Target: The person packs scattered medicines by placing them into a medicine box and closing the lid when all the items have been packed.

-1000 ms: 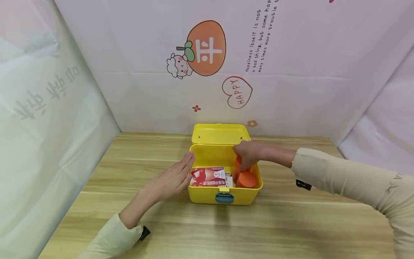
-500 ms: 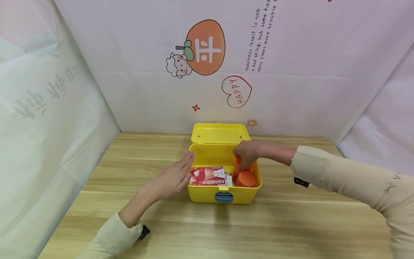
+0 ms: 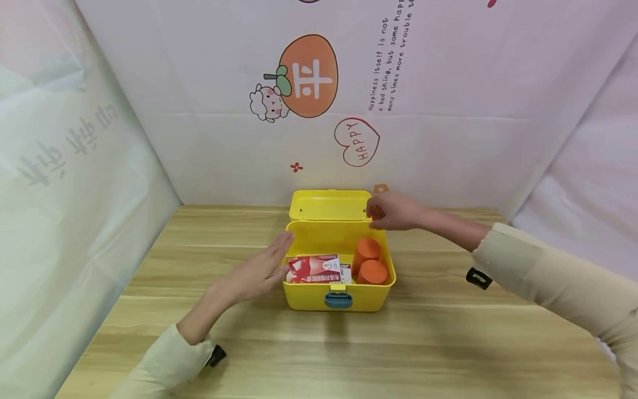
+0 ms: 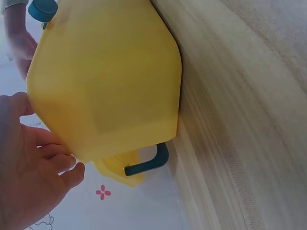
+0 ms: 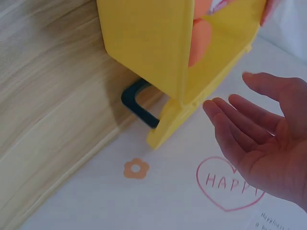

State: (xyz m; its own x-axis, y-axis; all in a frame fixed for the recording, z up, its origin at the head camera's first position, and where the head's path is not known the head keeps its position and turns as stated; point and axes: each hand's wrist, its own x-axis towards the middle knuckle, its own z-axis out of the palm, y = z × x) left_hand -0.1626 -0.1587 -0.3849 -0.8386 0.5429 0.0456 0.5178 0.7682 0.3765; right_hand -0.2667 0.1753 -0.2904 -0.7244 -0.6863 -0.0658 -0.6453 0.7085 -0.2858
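Note:
A yellow storage box (image 3: 304, 299) sits on the table with its lid (image 3: 329, 208) swung back. Inside, at the right end, stand two orange cylinders (image 3: 372, 272), one behind the other. A red-and-white medicine carton (image 3: 313, 270) lies at the left, partly over a white carton (image 3: 346, 274). My left hand (image 3: 249, 275) rests its fingers along the box's left end; the left wrist view shows them at the rim. Above the back right corner hovers my right hand (image 3: 399, 211), fingers loosely bent, nothing between them in the right wrist view (image 5: 264, 134).
A wooden table (image 3: 423, 354) bears the box. Behind it hangs a printed white sheet (image 3: 224, 149), close to the lid. A dark teal latch (image 3: 338, 300) is on the box's front, and a dark handle (image 5: 139, 103) projects from the lid.
My right hand has let go of the rear orange cylinder and moved up and back out of the box. The left hand stays at the box's left end. The head view has shifted slightly.

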